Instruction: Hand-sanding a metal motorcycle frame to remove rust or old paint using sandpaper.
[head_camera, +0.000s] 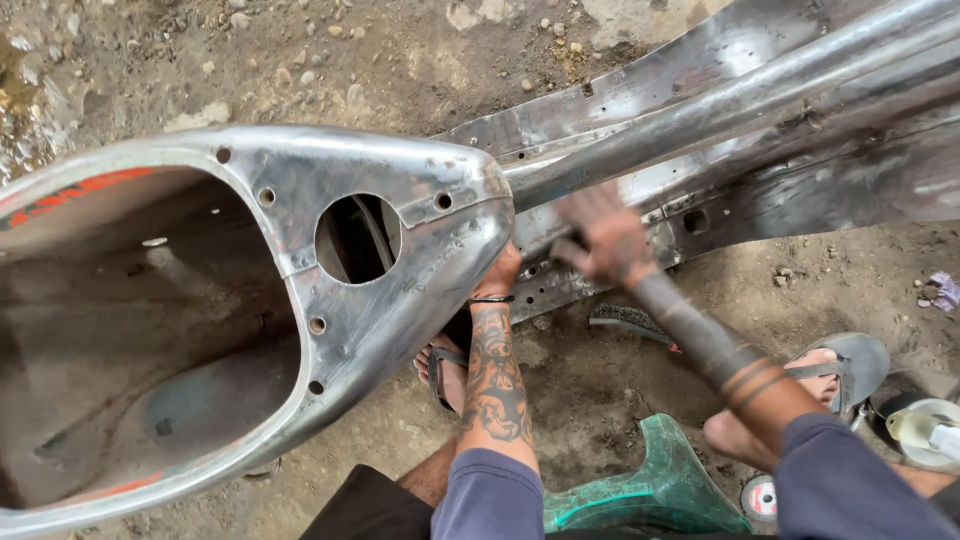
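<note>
A big bare metal scooter body (300, 260) lies on the dirt ground (600, 370), right in front of the person. It fills most of the view, from the wide open shell on the left to the long tube (740, 100) that runs up to the right. It looks heavy and very stiff, so I think it would not bend in the hands. The sheet metal is shiny and smooth, so it may slip. The cut rims and the round hole (357, 238) look sharp, so the rounded nose and the thick tube seem the safest places to take hold.

The left hand (497, 275) is pressed up against the rounded nose of the body. Its fingers go under the metal, so I cannot tell if they are curled or flat.

The right hand (605, 240) is over the flat part just beside the tube. It is blurred. The fingers look closed on something small, but I cannot tell what it is.

Lower down are a green plastic piece (660, 490), two feet in sandals, and a small round disc (760, 497).
</note>
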